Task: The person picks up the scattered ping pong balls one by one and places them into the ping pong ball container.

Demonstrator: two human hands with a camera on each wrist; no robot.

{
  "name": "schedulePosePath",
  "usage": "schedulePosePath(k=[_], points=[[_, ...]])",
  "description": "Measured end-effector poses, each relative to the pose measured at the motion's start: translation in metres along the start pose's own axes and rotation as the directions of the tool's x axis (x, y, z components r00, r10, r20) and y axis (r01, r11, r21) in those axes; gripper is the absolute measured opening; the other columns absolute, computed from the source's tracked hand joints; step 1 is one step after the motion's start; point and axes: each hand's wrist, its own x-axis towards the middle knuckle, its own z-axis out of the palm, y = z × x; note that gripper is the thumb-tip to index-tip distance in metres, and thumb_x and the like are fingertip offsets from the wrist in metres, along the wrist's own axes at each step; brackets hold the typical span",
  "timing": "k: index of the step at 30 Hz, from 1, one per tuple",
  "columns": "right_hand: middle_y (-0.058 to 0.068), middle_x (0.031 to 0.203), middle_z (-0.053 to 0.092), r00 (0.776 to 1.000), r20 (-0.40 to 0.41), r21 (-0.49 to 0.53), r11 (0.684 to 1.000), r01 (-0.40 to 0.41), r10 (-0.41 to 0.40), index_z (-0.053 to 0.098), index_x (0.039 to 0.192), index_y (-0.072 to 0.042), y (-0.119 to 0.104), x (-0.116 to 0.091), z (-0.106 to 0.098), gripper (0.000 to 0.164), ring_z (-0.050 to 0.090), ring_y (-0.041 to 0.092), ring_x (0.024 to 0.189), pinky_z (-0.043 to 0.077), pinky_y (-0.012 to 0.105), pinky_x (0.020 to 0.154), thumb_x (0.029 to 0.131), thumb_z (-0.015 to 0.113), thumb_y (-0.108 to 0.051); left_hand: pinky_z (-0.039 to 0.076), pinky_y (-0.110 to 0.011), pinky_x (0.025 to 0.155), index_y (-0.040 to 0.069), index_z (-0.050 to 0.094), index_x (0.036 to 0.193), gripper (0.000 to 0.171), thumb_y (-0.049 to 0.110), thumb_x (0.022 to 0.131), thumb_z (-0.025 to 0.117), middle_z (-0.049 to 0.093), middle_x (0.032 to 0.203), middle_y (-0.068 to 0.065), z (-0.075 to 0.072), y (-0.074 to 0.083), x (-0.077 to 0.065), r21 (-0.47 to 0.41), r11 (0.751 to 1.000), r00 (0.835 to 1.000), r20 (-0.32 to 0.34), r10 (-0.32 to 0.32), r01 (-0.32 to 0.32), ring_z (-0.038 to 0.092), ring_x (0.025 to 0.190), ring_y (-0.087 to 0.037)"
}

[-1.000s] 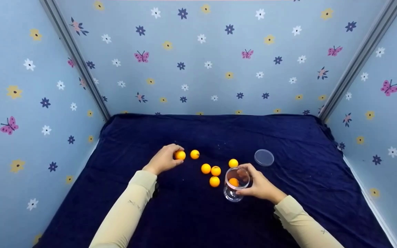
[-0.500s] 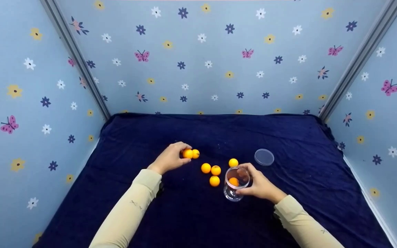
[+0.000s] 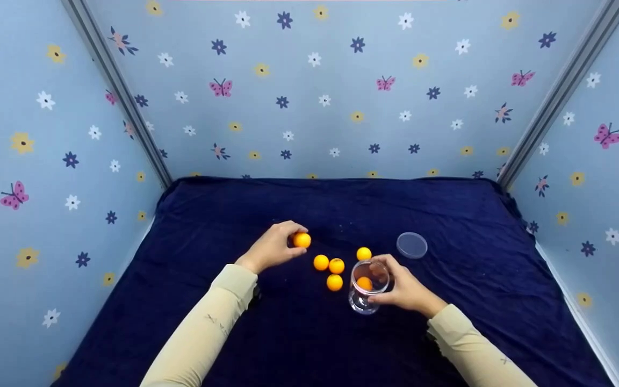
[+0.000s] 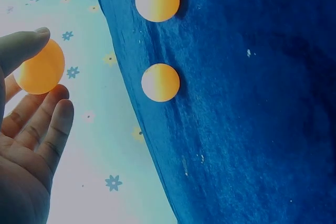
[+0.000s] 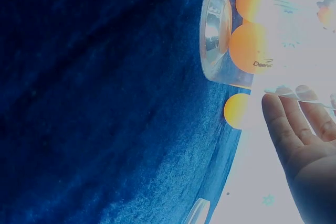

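Note:
My left hand (image 3: 274,248) pinches an orange table tennis ball (image 4: 39,69) between thumb and fingers. In the left wrist view, another orange ball (image 4: 160,82) lies apart on the cloth; the held ball covers that spot in the head view. My right hand (image 3: 405,287) grips a clear plastic jar (image 3: 363,305) round its upper side, with its open mouth up. An orange ball (image 3: 364,284) shows through the jar's mouth. Several loose balls, such as the nearest one (image 3: 335,282), lie between the hands. Another ball (image 3: 364,253) sits just behind the jar.
A round clear lid (image 3: 412,245) lies flat on the dark blue cloth (image 3: 299,344), behind and right of the jar. Flower-patterned walls (image 3: 331,107) enclose the back and both sides.
My left hand has moved right with its ball, which now covers the ball that lay beside it in the head view. My right hand and the jar have stayed in place.

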Motion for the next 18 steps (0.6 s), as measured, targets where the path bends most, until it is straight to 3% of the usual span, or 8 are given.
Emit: schedulePosePath(k=[10,18], points=[[0.024,0.133,0.072,1.000,-0.010,0.009,1.000,0.000,0.000,0.054,0.142,0.002,0.0012,-0.0002,0.0029,0.083,0.071,0.046,0.119,0.059,0.053,0.103,0.075,0.099,-0.009,0.061,-0.054,0.100,0.003,0.073,0.133,0.040,0.010,0.095,0.085,0.073,0.130,-0.015,0.0044,0.0024,-0.0006,-0.037,0.999,1.000,0.008,-0.002,0.002,0.070,0.111,-0.030],[0.020,0.133,0.073,1.000,-0.006,-0.007,1.000,0.007,-0.007,0.055,0.141,-0.001,0.0024,0.0002,-0.0005,0.081,0.072,0.041,0.120,0.058,0.045,0.105,0.076,0.100,-0.018,0.063,-0.046,0.094,0.004,0.072,0.134,0.040,0.011,0.096,0.084,0.073,0.128,-0.013,0.0061,0.0070,0.0017,-0.031,0.999,1.000,0.007,0.016,-0.016,0.070,0.105,-0.025]])
